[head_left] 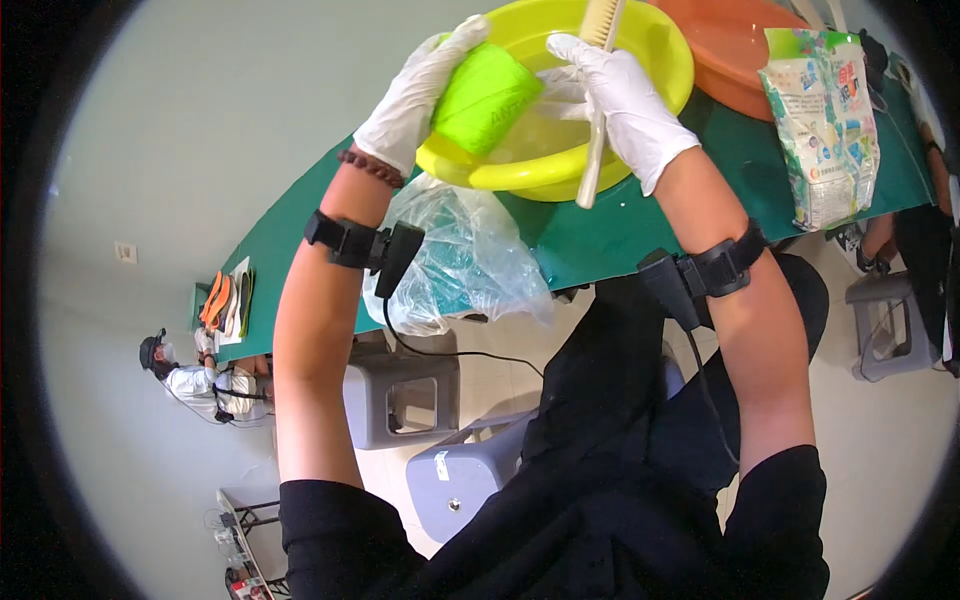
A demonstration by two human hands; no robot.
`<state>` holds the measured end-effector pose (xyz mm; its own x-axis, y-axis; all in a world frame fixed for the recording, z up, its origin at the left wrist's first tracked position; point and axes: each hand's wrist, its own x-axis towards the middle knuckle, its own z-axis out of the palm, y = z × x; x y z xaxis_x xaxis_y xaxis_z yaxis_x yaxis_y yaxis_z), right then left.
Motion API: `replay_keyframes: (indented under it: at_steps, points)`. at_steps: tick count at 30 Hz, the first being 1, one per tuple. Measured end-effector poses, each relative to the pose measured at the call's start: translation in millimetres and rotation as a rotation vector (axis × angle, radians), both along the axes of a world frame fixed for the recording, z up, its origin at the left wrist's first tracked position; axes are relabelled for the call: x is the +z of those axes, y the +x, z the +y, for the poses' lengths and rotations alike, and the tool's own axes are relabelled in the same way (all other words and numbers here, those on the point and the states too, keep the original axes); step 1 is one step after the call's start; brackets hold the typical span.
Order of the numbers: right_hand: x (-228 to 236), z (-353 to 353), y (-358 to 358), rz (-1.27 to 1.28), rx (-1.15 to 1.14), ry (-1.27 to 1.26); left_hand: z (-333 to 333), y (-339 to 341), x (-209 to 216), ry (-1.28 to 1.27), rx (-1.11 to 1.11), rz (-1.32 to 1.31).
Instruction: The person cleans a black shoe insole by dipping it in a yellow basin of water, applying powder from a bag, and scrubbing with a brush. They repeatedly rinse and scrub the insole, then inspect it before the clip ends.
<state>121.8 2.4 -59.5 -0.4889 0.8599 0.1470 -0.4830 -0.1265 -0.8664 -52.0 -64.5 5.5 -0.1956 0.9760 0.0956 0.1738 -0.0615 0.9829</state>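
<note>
My left hand (422,98), in a white glove, is closed round the side of a bright green, rounded thing (487,98) with dark lettering, whose kind I cannot make out. It is held over the left rim of a yellow basin (660,50). My right hand (632,108), also gloved, grips a pale-handled scrubbing brush (592,165). The brush stands nearly upright, bristles at its far end, handle pointing toward me across the basin's near rim. The basin's inside is partly hidden by my hands.
A crumpled clear plastic bag (455,250) hangs over the edge of the green table (570,240). An orange basin (725,50) and a printed detergent bag (825,130) stand on the right. Below are grey stools (400,400). Another person (205,385) sits at the far left, near several insoles (225,300).
</note>
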Motion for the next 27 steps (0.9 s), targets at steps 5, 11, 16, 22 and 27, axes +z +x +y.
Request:
replay_keyframes:
  at_steps: [5, 11, 16, 22, 27]
  points:
    - [-7, 12, 4, -0.04, 0.145, 0.036, -29, -43, -3, -0.031, 0.363, -0.172]
    - [-7, 12, 8, -0.053, 0.122, 0.077, -117, -78, 6, 0.122, 0.279, -0.633]
    - [-4, 2, 12, -0.164, 0.05, 0.175, -161, -73, -41, 0.161, 0.579, -0.707]
    - [-5, 4, 9, -0.193, 0.032, 0.198, -165, -110, -55, -0.106, 0.389, -0.689]
    - [-4, 1, 9, -0.198, 0.005, 0.212, -152, -130, -60, -0.023, 0.437, -0.212]
